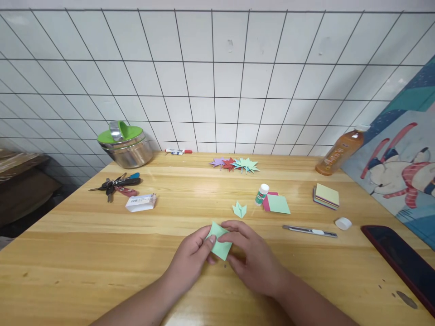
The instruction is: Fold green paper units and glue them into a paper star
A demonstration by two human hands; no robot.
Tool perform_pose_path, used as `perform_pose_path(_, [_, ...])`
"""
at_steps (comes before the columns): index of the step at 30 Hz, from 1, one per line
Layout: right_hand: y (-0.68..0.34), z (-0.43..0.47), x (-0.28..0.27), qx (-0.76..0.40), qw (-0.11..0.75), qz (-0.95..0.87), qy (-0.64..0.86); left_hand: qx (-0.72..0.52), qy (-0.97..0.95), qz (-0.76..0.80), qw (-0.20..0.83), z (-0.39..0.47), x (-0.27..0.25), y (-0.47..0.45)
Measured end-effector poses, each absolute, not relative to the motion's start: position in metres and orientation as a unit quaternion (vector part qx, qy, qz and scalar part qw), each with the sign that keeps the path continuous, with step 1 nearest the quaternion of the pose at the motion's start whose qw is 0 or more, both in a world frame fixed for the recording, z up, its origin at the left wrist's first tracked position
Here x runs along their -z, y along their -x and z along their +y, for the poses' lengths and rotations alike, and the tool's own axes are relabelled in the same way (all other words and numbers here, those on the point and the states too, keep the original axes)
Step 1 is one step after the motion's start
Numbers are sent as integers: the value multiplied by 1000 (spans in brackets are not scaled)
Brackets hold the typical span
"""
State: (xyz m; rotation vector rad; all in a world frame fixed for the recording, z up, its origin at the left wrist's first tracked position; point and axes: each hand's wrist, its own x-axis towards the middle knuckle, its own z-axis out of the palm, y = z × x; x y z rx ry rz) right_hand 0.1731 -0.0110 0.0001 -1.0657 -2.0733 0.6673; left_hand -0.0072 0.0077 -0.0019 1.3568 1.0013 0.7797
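Observation:
A light green square of paper (pixel 222 250) is held just above the wooden table, turned so one corner points up. My left hand (pixel 194 253) grips its left side, thumb on the front face. My right hand (pixel 253 253) pinches the right side, with its fingers over the front and the thumb low near the edge. Just beyond the hands lies a folded green paper piece (pixel 239 209) with pointed tips. Behind it to the right are a glue stick (pixel 262 194) standing upright and a small stack of green and pink paper squares (pixel 279 204).
Paper stars (pixel 246 165) lie near the tiled wall. On the right are a utility knife (pixel 310 231), white cap (pixel 343 223), paper pad (pixel 326 196), phone (pixel 401 262) and bottle (pixel 341 151). On the left are keys (pixel 117 183), a white box (pixel 141 203) and a metal pot (pixel 129 151).

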Motion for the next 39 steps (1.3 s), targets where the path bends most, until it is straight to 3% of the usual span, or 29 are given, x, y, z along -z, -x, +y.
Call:
perform_pose_path(13, [-164, -9, 8, -407, 423, -615, 527, -338, -594, 356, 637, -3, 6, 3])
perform_pose_path(20, [-167, -10, 6, -395, 426, -625, 522, -344, -471, 321, 745, 1, 7, 8])
perform_pose_path(39, [-168, -8, 4, -386, 395, -664, 505, -291, -562, 422, 649, 4, 9, 2])
